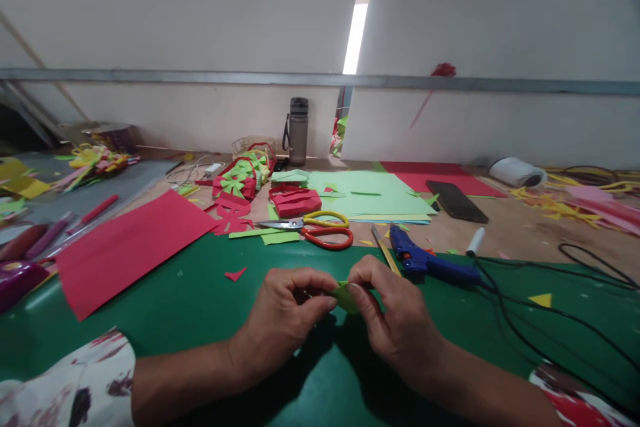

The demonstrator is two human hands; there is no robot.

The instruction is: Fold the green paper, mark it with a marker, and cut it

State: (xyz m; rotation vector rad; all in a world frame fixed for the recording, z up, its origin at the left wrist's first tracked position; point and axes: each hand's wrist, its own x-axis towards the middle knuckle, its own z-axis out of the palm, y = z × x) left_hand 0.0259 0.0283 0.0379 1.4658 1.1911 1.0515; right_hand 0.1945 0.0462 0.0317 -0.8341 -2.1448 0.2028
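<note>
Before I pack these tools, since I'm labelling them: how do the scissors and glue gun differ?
The scissors have red and yellow handles; the glue gun is blue. The scissors look flat, the glue gun bulkier. The scissors' blades point left; the glue gun's grip extends right. Both lie unheld, beyond the left hand and right hand.

The green paper piece [347,300] is partly covered by the fingers of the left hand [285,313] and right hand [400,313], so its full outline cannot be told; the near end of a slim yellow tool [385,250] is hidden behind the right hand, its kind unclear; the left sleeve [75,380] and right sleeve [575,397] are cut off by the picture's edges; a purple object [20,285] is cropped at the left; pink sheets [613,209] run out at the right; the red flower [444,70] is too blurred for its petals to show.
</note>
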